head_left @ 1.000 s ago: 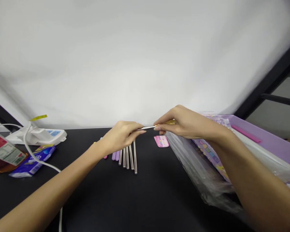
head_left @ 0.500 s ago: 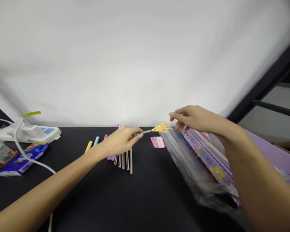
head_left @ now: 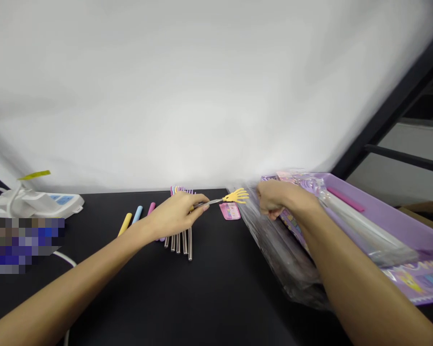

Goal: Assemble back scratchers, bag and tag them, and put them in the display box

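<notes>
My left hand (head_left: 182,211) is closed around the metal shaft of a telescopic back scratcher (head_left: 236,196), whose yellow claw-shaped head points right. Beneath that hand lie several back scratchers side by side on the black table, with silver rods (head_left: 190,245), coloured claw heads (head_left: 180,190) and coloured grips (head_left: 125,223); the hand hides their middles. My right hand (head_left: 272,198) is curled over the near end of the clear plastic bags (head_left: 270,250), beside the purple box. Its fingertips face down and are partly hidden, so what they pinch cannot be made out.
Small pink cards (head_left: 230,211) lie between the scratchers and the bags. A purple box (head_left: 378,216) holding plastic-wrapped items stands at right. A white power strip (head_left: 61,204) with a cable (head_left: 65,258) is at left, near a blurred-out patch. A white wall rises behind the table.
My right hand has let go of the back scratcher's yellow head and moved right, down to the plastic bags, its fingers curling. My left hand still holds the scratcher. The view has shifted slightly.
</notes>
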Motion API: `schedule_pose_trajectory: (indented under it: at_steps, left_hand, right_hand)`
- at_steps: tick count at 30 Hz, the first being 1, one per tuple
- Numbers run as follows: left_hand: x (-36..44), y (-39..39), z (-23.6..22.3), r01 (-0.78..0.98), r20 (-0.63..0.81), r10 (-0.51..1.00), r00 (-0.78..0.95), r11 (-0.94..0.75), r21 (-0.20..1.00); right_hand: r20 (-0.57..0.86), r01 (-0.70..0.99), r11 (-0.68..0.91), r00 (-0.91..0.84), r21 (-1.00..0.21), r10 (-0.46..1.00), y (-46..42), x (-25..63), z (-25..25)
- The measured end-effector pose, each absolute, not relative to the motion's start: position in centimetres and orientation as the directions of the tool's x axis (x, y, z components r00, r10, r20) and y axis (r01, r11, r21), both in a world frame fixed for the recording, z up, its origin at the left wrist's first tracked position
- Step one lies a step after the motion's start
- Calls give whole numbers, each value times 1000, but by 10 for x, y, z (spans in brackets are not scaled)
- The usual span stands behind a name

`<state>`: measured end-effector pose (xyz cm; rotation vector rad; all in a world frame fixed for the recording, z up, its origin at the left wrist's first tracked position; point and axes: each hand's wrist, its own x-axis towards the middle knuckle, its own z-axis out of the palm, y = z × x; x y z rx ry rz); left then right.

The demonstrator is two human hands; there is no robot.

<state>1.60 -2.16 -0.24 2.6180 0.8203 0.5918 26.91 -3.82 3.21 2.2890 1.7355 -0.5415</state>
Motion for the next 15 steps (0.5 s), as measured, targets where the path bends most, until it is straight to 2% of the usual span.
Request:
schedule_pose_trajectory:
  at_steps: [2, 3, 5, 7, 11, 13, 15]
  left_hand:
    - [15, -21, 0, 473, 262, 654, 710, -718, 511]
    - [15, -20, 1, 467, 239, 698, 675, -656, 593]
    - [14, -19, 4, 399, 179, 792, 583, -471, 786]
    - [14, -17, 7, 277, 107, 856, 506, -279, 919]
    - [13, -18, 10, 167, -15, 838, 545, -91, 982]
    - [13, -19, 9, 157, -51, 828, 559, -46, 986]
    - [14, -20, 6, 133, -76, 842, 534, 5, 991]
  right_hand:
    - [-352, 964, -251, 207, -84, 913, -41, 268, 45]
    - [-297, 965, -227, 181, -129, 937, -42, 267, 51]
    - [-178, 950, -162, 116, -266, 977, -42, 262, 61]
    - [-91, 888, -69, 30, -454, 995, -41, 253, 65]
    - [-8, 596, 80, -143, -799, 990, -37, 227, 57]
    - [5, 408, 73, -166, -910, 986, -36, 215, 51]
    - [-33, 240, 19, -210, -971, 977, -37, 209, 45]
